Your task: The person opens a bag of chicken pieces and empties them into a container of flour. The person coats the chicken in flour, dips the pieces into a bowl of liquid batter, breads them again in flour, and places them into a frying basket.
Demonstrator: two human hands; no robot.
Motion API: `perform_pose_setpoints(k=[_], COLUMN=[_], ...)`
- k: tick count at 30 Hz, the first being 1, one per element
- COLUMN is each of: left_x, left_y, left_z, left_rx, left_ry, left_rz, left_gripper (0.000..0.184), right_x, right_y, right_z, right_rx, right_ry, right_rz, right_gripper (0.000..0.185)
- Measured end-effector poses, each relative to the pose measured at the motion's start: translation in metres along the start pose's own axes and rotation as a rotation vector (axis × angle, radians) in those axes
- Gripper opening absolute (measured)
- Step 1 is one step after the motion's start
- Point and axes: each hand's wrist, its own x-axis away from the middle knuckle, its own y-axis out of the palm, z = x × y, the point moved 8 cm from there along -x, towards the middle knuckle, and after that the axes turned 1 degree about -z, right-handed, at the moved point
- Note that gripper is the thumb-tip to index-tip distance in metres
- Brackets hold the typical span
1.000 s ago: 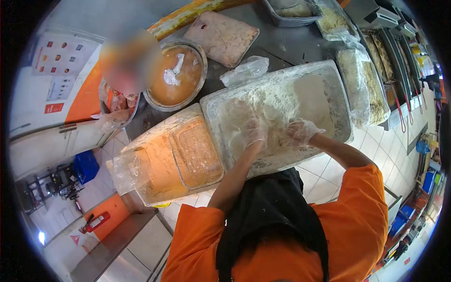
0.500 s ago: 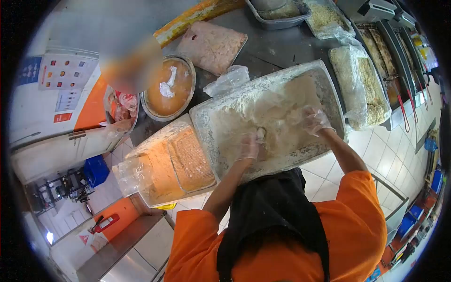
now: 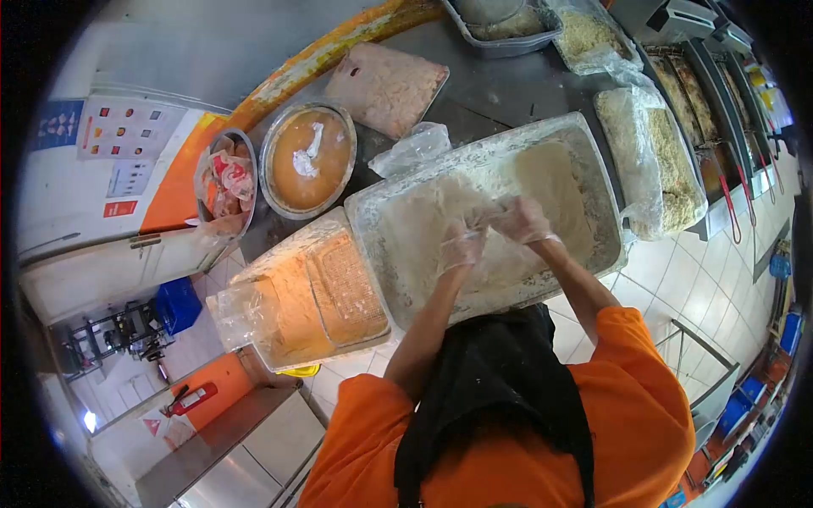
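Note:
A large grey tub (image 3: pixel 603 161) of pale flour (image 3: pixel 555 182) lies in front of me. Over the flour, my left hand (image 3: pixel 463 244), in a clear plastic glove, has its fingers closed. My right hand (image 3: pixel 522 222), gloved the same way, reaches in from the right with its fingers bent, and the fingertips of both hands meet. A small flour-coated lump seems to be pinched between them, but flour and fingers hide its shape. The flour is heaped on the right side of the tub and looks stirred up around the hands.
On the left are a tub of orange breading (image 3: pixel 292 305) with a wire basket (image 3: pixel 343 275), a bowl of brown liquid (image 3: pixel 292 182) and a bowl of raw meat (image 3: pixel 230 182). Behind lies a tray of pale meat (image 3: pixel 385 89). Bagged shredded food (image 3: pixel 669 161) stands right, near fryers (image 3: pixel 711 102).
My right hand has moved left, away from the tub's right side, to meet my left hand. My left hand has lifted slightly with its fingers closed. A blurred shape over the bowls has gone.

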Motion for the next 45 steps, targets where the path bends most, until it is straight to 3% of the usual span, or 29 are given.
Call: perform_pose_setpoints(k=[1, 4, 5, 8, 9, 10, 12, 13, 16, 18, 22, 24, 26, 29, 30, 32, 33, 34, 36, 38, 40, 42, 43, 45], left_x=[-0.001, 0.016, 0.016, 0.007, 0.015, 0.024, 0.031, 0.037, 0.057, 0.053, 0.018, 0.006, -0.059, -0.098, -0.105, -0.074, -0.051, -0.035, 0.003, 0.047, 0.094, 0.138, 0.16, 0.183], left_y=[0.004, 0.005, 0.001, 0.016, 0.013, 0.011, -0.025, -0.053, -0.134, -0.186, -0.303, -0.347, -0.375, -0.389, -0.394, -0.404, -0.406, -0.409, -0.407, -0.39, -0.362, -0.353, -0.347, -0.344], left_z=[-0.004, -0.017, -0.009, -0.039, -0.045, -0.051, -0.006, 0.012, 0.039, 0.031, -0.001, -0.007, -0.078, -0.155, -0.171, -0.129, -0.111, -0.109, -0.12, -0.147, -0.168, -0.153, -0.139, -0.18], left_rx=[-0.016, -0.055, -0.068, -0.052, -0.051, -0.05, -0.071, -0.137, 0.386, 0.536, 0.217, -0.001, -0.173, -0.251, -0.249, 0.069, 0.23, 0.306, 0.465, 0.47, 0.469, 0.158, -0.236, 0.115], left_ry=[-0.013, -0.085, -0.093, -0.009, -0.033, -0.056, -0.168, 0.068, -0.08, -0.079, -0.147, -0.42, -0.339, -0.27, -0.257, -0.148, -0.097, -0.036, 0.038, -0.007, -0.046, 0.207, 0.427, 0.227], left_rz=[0.023, 0.06, 0.051, 0.077, 0.073, 0.069, 0.024, 0.177, 0.244, 0.323, 0.56, 0.575, 0.59, 0.587, 0.583, 0.494, 0.449, 0.47, 0.481, 0.454, 0.406, 0.317, 0.249, 0.339], left_gripper=[0.033, 0.03, 0.03, 0.033, 0.033, 0.033, 0.031, 0.029, 0.028, 0.028, 0.037, 0.04, 0.039, 0.039, 0.04, 0.035, 0.033, 0.031, 0.027, 0.026, 0.027, 0.041, 0.058, 0.048], right_x=[0.005, 0.01, 0.006, 0.019, 0.003, 0.011, 0.019, 0.024, 0.024, 0.018, -0.025, -0.05, -0.094, -0.131, -0.133, -0.128, -0.189, -0.229, -0.273, -0.299, -0.345, -0.396, -0.405, -0.342], right_y=[-0.009, 0.012, 0.013, -0.027, 0.018, 0.024, -0.001, -0.02, -0.027, -0.027, 0.004, 0.028, 0.072, 0.147, 0.151, 0.14, 0.171, 0.175, 0.15, 0.133, 0.133, 0.155, 0.167, 0.157], right_z=[-0.005, -0.007, -0.014, -0.024, 0.003, -0.007, -0.057, -0.092, -0.158, -0.221, -0.339, -0.382, -0.401, -0.444, -0.447, -0.448, -0.427, -0.4, -0.378, -0.38, -0.374, -0.368, -0.372, -0.437], right_rx=[-0.038, -0.021, 0.02, -0.115, -0.082, -0.039, 0.052, -0.054, -0.153, -0.223, -0.265, -0.189, -0.102, 0.457, 0.437, 0.391, 0.637, 0.162, 0.073, 0.683, 0.904, 1.052, 1.06, 0.894], right_ry=[0.12, -0.207, -0.302, 0.152, -0.206, -0.208, -0.229, -0.13, -0.304, -0.374, -0.473, -0.489, -0.534, -1.023, -1.094, -1.236, -1.2, -1.331, -1.396, -1.275, -1.027, -0.806, -0.812, -0.946], right_rz=[-0.026, 0.219, 0.151, 0.0, 0.1, 0.086, 0.087, -0.047, -0.02, -0.016, -0.01, 0.017, 0.13, 0.12, 0.138, 0.169, 0.174, 0.075, 0.133, 0.344, 0.311, 0.29, 0.326, 0.343], right_gripper=[0.042, 0.041, 0.039, 0.036, 0.033, 0.033, 0.035, 0.035, 0.04, 0.045, 0.049, 0.049, 0.046, 0.033, 0.029, 0.023, 0.024, 0.027, 0.029, 0.028, 0.031, 0.035, 0.037, 0.037])
